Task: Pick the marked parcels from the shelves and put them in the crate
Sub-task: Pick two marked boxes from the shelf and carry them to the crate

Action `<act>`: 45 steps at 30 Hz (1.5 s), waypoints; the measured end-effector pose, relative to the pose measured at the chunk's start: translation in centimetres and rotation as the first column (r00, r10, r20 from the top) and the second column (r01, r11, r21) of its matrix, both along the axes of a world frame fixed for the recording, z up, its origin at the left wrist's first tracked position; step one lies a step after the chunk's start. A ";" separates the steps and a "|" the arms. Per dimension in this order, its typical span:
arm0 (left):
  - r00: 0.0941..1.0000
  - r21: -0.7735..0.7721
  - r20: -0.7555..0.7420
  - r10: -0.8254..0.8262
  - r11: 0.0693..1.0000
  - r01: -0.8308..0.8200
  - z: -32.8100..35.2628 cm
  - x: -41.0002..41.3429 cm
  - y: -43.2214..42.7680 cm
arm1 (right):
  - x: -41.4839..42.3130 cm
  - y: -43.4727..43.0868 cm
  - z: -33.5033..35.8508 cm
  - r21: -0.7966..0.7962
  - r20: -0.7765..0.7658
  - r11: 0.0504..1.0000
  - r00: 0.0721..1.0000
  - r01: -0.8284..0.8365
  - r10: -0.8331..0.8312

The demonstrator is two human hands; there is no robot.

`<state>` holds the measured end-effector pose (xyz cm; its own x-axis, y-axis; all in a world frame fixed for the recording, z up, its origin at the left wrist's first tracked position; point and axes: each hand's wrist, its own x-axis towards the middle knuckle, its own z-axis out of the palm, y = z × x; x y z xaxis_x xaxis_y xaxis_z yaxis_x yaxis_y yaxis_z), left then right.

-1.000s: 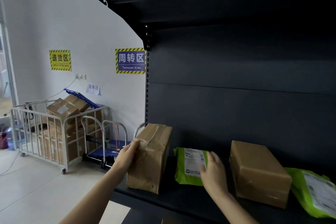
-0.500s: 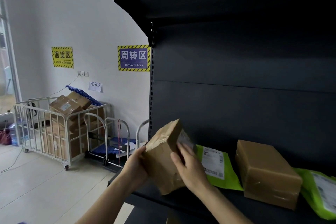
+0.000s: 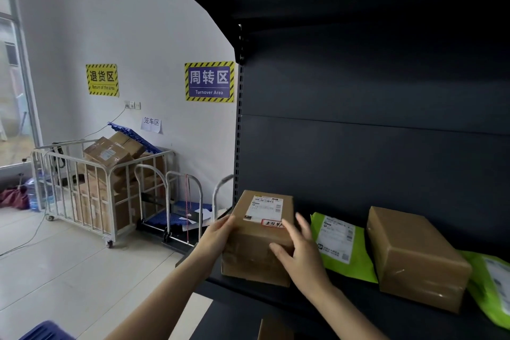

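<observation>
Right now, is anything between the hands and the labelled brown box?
Nothing visible. The left hand grips the labelled brown box at its left edge and the right hand rests on its right side. The green mailer lies further right.

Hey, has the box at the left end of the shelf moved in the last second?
Yes. The box stood upright beside the green mailer; now the left hand and right hand have turned it label side up.
</observation>
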<state>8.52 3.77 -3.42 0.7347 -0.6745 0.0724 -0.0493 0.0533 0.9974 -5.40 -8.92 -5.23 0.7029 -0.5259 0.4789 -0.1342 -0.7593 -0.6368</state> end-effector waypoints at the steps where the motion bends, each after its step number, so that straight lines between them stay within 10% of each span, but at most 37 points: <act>1: 1.000 -0.006 0.017 -0.005 1.000 0.005 -0.2 -0.2 -0.1 | -0.2 0.0 -0.2 0.062 0.007 0.998 1.000 0.020 -0.020; 19: 0.993 -0.089 0.117 -0.027 0.995 0.037 -1.8 -1.1 1.4 | -1.5 0.8 -1.7 0.052 0.190 0.997 0.981 -0.048 0.037; 30: 0.991 -0.170 0.093 -0.098 0.979 0.112 -3.3 -0.9 2.1 | -2.4 1.6 -0.7 0.419 0.246 0.892 0.967 -0.168 0.067; 37: 0.981 -0.236 -0.146 -0.130 0.967 0.093 -3.6 -0.9 0.6 | -3.5 3.0 -1.7 0.422 0.212 0.894 0.975 -0.147 0.061; 45: 0.972 -0.277 -0.078 -0.222 0.941 0.193 -0.5 -1.7 -1.6 | -7.5 -0.1 1.3 0.335 0.056 0.941 0.997 0.036 -0.058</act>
